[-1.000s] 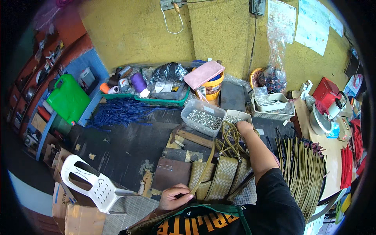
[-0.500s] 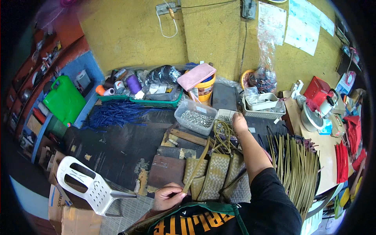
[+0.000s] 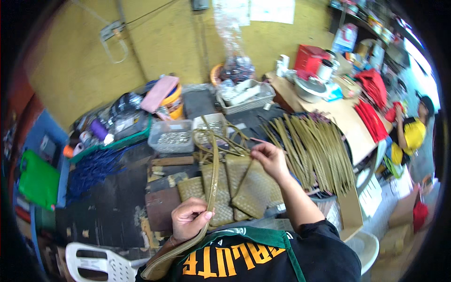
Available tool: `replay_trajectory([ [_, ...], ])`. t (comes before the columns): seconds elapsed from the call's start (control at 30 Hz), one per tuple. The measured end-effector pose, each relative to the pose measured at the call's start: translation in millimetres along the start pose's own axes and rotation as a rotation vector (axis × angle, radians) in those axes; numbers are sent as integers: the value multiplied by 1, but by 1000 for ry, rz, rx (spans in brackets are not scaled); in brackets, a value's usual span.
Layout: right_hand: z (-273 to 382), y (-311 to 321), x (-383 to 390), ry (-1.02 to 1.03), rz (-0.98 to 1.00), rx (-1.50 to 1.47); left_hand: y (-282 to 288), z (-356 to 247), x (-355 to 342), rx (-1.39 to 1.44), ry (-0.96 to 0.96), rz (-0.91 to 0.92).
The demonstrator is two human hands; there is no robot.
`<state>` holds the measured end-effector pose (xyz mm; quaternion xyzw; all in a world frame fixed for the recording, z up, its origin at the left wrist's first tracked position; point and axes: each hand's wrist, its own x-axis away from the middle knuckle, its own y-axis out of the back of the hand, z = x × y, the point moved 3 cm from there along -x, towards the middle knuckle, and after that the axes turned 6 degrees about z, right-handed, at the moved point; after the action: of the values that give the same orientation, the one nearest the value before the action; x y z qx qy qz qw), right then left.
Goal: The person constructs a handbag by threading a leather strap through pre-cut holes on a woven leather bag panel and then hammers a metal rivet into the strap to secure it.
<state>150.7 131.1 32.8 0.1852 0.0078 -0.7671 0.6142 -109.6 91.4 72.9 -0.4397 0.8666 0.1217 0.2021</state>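
While I watch through the head camera, the left grip [image 3: 191, 218] is closed around a flat olive strap [image 3: 214, 176], its thumb pressed against it. From there the strap rises toward the tubs and also trails down along the forearm. I see the right grip [image 3: 263, 157] with thumb and fingertips drawn together, just right of some olive strap loops [image 3: 230, 145]; with the blur, I cannot tell whether anything is pinched in it.

Between the two forearms, olive woven bags [image 3: 256, 188] lie overlapping on the dark counter [image 3: 108, 202], a brown panel [image 3: 159, 207] at their left edge. Beyond them I have a clear plastic tub [image 3: 162, 149] and a white tub [image 3: 206, 116] side by side, both holding small silvery pieces [image 3: 174, 137]. A wooden bar [image 3: 173, 161] lies just in front of the clear one.

On my right, near the right forearm, a thick bundle of olive strips [image 3: 312, 155] fans out. Over to the left I can make out a heap of blue strips [image 3: 94, 174] and a purple thread spool [image 3: 98, 130]. Further back, a pink pouch [image 3: 159, 94] rests on an orange bucket [image 3: 174, 105]. Well apart at far right is a person in yellow [image 3: 414, 136].
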Motion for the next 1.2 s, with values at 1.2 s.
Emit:
replay_trajectory([
  [1.2,40,64,190,-36,118,-295,-171,19,-9,-304,-79,454],
])
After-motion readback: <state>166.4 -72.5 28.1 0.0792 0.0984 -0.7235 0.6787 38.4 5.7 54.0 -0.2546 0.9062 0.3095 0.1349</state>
